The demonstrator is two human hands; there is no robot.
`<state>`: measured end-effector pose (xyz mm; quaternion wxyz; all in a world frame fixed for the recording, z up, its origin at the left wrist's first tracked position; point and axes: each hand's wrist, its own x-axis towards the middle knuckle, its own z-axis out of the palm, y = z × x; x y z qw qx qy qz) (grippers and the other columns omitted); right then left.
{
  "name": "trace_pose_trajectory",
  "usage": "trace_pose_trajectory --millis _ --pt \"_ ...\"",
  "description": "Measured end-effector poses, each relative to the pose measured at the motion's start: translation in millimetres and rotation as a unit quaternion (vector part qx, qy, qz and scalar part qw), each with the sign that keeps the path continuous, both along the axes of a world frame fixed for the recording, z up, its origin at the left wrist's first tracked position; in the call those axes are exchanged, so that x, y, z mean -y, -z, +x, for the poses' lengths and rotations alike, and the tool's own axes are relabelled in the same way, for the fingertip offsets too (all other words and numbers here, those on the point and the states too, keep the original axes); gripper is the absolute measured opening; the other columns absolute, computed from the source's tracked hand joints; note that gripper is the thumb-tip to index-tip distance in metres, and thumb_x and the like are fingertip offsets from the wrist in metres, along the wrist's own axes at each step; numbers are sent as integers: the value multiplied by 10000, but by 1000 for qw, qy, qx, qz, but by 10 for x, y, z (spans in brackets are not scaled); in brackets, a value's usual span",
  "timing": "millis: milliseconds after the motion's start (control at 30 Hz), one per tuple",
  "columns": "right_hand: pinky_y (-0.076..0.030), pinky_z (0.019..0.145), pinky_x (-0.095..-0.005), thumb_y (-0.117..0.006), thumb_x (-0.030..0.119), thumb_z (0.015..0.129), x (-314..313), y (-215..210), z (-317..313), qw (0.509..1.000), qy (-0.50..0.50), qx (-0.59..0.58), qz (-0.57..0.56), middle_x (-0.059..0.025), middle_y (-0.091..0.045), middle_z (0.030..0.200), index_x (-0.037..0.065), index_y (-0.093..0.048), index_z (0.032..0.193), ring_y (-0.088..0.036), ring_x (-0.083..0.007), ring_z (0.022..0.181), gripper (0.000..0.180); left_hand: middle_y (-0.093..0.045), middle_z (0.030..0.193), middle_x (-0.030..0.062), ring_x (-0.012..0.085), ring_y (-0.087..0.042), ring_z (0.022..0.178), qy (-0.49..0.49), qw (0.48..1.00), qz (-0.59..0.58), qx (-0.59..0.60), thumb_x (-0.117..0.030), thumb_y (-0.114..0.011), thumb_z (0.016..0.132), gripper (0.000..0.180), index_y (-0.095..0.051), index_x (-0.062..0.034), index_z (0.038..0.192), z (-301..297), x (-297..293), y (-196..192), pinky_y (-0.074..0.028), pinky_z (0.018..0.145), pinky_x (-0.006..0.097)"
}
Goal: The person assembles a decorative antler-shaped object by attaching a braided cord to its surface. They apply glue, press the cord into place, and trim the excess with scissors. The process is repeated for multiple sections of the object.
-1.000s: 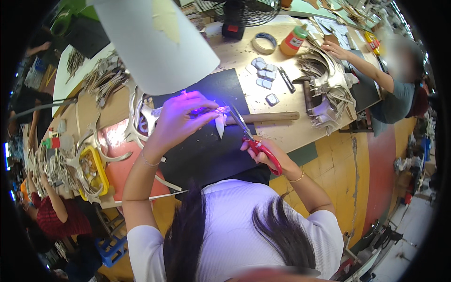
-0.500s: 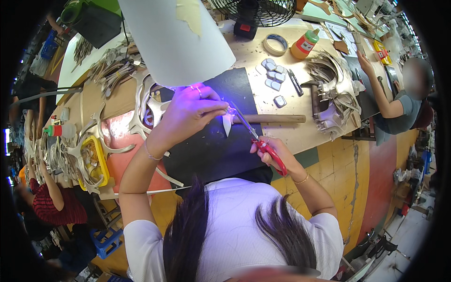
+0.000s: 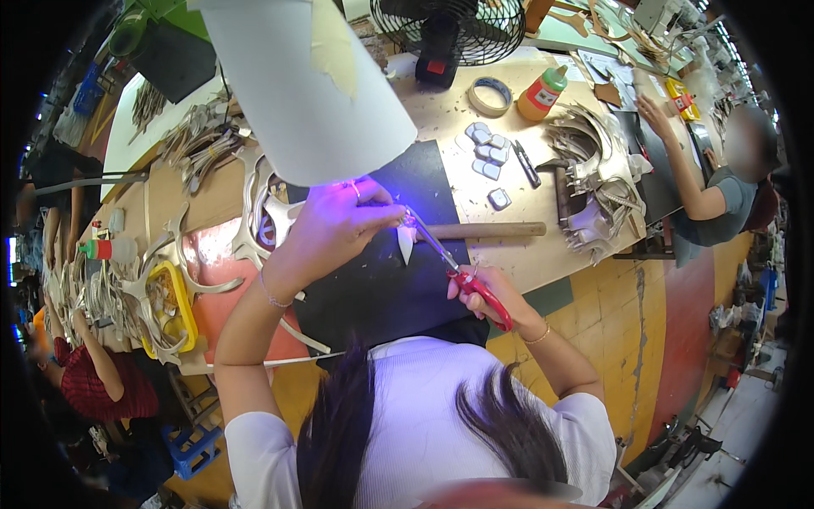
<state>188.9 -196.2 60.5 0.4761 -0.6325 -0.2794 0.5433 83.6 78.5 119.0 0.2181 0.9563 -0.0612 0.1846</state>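
Observation:
My left hand [image 3: 346,225] is closed in a pinch beneath the lower rim of a white lampshade-like cylinder [image 3: 322,102], in purple light. Its fingertips grip a small pale piece [image 3: 406,244] with a pointed end hanging down; what kind of piece it is I cannot tell. Wrapped round the red handles of a pair of scissors [image 3: 477,294] is my right hand [image 3: 494,293]. The scissors' long metal blades reach up and left to the piece at my left fingertips. Below both hands lies a black mat [image 3: 365,297], with a wooden rod [image 3: 500,230] across it.
Silvery curved strips [image 3: 593,178] are piled at the right, near a tape roll [image 3: 490,97], a glue bottle [image 3: 543,93], small grey-white pads [image 3: 487,151] and a cutter knife [image 3: 526,163]. A fan [image 3: 445,34] stands behind. More strips surround a yellow tray [image 3: 188,305]. Co-workers sit on both sides.
In the picture, both hands and the scissors have shifted slightly down and left, while the lamp-like cylinder sits lower. The scissor blades still meet the pale piece.

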Motion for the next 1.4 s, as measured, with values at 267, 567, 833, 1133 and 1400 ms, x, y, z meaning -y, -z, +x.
trace_pose_trajectory --millis 267,567,833,1133,1400 --pt "-356 480 -180 -567 915 664 5 -4 -8 999 -7 -22 34 59 -453 653 36 -585 905 -447 -26 511 912 -677 856 -3 203 -641 781 22 999 18 28 -121 -776 750 196 -753 -191 931 9 2 -35 -509 643 339" --pt "-392 445 -186 -638 865 668 -21 -5 -51 999 29 -15 13 52 -467 652 53 -571 840 -455 -37 483 833 -687 855 -2 208 -639 812 20 996 52 63 -141 -794 743 187 -745 -165 922 11 2 -5 -515 653 333" --pt "-408 425 -191 -736 697 745 -5 39 -83 998 62 19 11 51 -465 626 68 -544 761 -473 -33 480 657 -706 881 -6 209 -637 834 9 996 35 83 -161 -795 753 159 -721 -127 890 -4 30 -11 -506 696 337" --pt "-345 427 -213 -831 429 798 -26 112 -169 994 94 54 -9 69 -451 557 72 -560 734 -441 -26 482 453 -698 876 -44 182 -626 859 -2 996 66 60 -179 -789 758 134 -724 -172 874 -60 11 10 -449 712 344" --pt "-352 407 -206 -780 482 835 -29 172 -180 989 140 22 30 57 -467 573 71 -556 775 -453 -31 450 472 -688 859 -64 161 -628 849 -42 995 71 54 -171 -784 767 126 -730 -179 881 -208 -66 214 -427 743 344"
